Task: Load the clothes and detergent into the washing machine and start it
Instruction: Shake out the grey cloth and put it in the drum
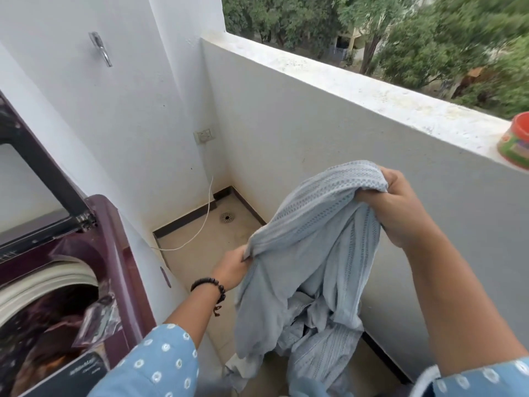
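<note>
I hold a pale blue-grey patterned garment [312, 247] up between both hands over the balcony floor. My right hand [398, 207] grips its top edge high up, and my left hand [232, 267], with a dark bead bracelet on the wrist, grips a lower edge. The cloth hangs down to the floor, where more of it lies bunched [312, 359]. The maroon top-loading washing machine [114, 247] stands at the left with its lid [43, 173] raised. Dark clothes [45, 328] lie inside its drum. A jar with a red lid [515, 144] stands on the parapet at the right edge.
A white parapet wall [343, 81] runs along the right, with trees beyond it. A wall socket [203, 135] with a white cord [206, 216] sits in the far corner above a floor drain [226, 217]. A metal tap [100, 48] sticks out of the left wall.
</note>
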Motion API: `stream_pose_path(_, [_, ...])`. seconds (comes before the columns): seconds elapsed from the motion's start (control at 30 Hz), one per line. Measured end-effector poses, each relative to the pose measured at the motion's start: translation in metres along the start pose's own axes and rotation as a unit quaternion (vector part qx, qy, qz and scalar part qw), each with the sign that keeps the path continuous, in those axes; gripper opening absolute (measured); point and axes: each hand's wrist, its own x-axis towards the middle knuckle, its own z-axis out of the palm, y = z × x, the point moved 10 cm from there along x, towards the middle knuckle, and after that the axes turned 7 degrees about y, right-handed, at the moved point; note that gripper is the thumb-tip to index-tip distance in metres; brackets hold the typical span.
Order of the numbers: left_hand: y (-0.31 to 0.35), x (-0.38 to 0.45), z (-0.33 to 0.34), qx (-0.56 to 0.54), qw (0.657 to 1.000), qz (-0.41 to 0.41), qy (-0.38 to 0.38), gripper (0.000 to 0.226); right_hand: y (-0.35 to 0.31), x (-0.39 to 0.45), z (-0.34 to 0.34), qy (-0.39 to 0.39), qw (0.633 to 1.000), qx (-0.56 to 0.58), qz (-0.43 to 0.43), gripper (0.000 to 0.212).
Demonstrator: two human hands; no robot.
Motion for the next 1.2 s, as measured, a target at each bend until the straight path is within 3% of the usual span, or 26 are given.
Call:
stream_pose_path(0.07, [0.006, -0.001, -0.034, 0.003, 0.997, 0.001, 0.072, 0.033, 0.018, -0.002, -0.025, 0.047, 0.975, -0.216, 0.022, 0.026])
stream_pose_path(0.1, [0.015, -0.003, -0.051, 0.003, 0.994, 0.011, 0.104, 0.031, 0.030, -0.004, -0.036, 0.044, 0.928, -0.366, 0.051, 0.029])
stream_pose_path(0.13, [0.031, -0.006, -0.067, 0.002, 0.991, 0.033, 0.132, 0.026, 0.042, -0.008, -0.042, 0.021, 0.872, -0.481, 0.088, 0.044])
stream_pose_path(0.17, [0.052, -0.010, -0.078, 0.004, 0.987, 0.061, 0.147, 0.023, 0.052, -0.014, -0.041, -0.008, 0.840, -0.530, 0.115, 0.066])
stream_pose_path(0.23, [0.106, -0.026, -0.088, 0.024, 0.982, 0.135, 0.132, 0.020, 0.057, -0.026, -0.008, -0.066, 0.864, -0.488, 0.108, 0.103])
stream_pose_path(0.3, [0.160, -0.045, -0.082, 0.042, 0.972, 0.211, 0.100, 0.020, 0.053, -0.036, 0.043, -0.113, 0.894, -0.432, 0.048, 0.113])
stream_pose_path(0.37, [0.201, -0.069, -0.075, 0.019, 0.961, 0.263, 0.081, 0.022, 0.053, -0.043, 0.073, -0.111, 0.927, -0.358, 0.029, 0.085])
stream_pose_path(0.43, [0.218, -0.086, -0.072, -0.037, 0.956, 0.286, 0.064, 0.021, 0.053, -0.045, 0.072, -0.073, 0.964, -0.250, 0.046, 0.029])
stream_pose_path(0.47, [0.218, -0.091, -0.071, -0.077, 0.954, 0.287, 0.049, 0.027, 0.050, -0.047, 0.065, -0.056, 0.975, -0.206, 0.055, 0.012])
stream_pose_path(0.53, [0.205, -0.093, -0.068, -0.136, 0.953, 0.272, 0.013, 0.043, 0.040, -0.053, 0.052, -0.039, 0.986, -0.150, 0.056, 0.007])
stream_pose_path(0.63, [0.164, -0.088, -0.039, -0.148, 0.961, 0.224, -0.058, 0.053, 0.016, -0.059, 0.042, -0.030, 0.993, -0.109, 0.011, 0.029])
stream_pose_path(0.8, [0.095, -0.077, -0.005, -0.057, 0.989, 0.137, 0.001, 0.021, -0.023, -0.052, 0.025, -0.015, 1.000, -0.007, -0.022, 0.027])
stream_pose_path(0.87, [0.074, -0.076, 0.008, -0.012, 0.995, 0.095, -0.013, 0.007, -0.042, -0.045, 0.018, -0.005, 0.999, 0.035, -0.036, 0.024])
stream_pose_path(0.93, [0.053, -0.070, 0.015, -0.001, 0.998, 0.054, -0.022, 0.013, -0.054, -0.038, 0.006, 0.010, 0.997, 0.064, -0.045, 0.027])
stream_pose_path(1.03, [0.044, -0.058, 0.004, -0.027, 1.000, 0.016, -0.004, 0.030, -0.046, -0.026, -0.022, 0.047, 0.998, 0.007, -0.051, 0.018])
stream_pose_path(1.13, [0.058, -0.047, -0.027, -0.148, 0.986, -0.026, 0.068, 0.028, -0.017, -0.012, -0.056, 0.098, 0.966, -0.237, -0.021, 0.014])
stream_pose_path(1.2, [0.078, -0.041, -0.053, -0.241, 0.963, -0.045, 0.115, 0.025, 0.006, -0.008, -0.065, 0.078, 0.909, -0.409, 0.029, 0.059])
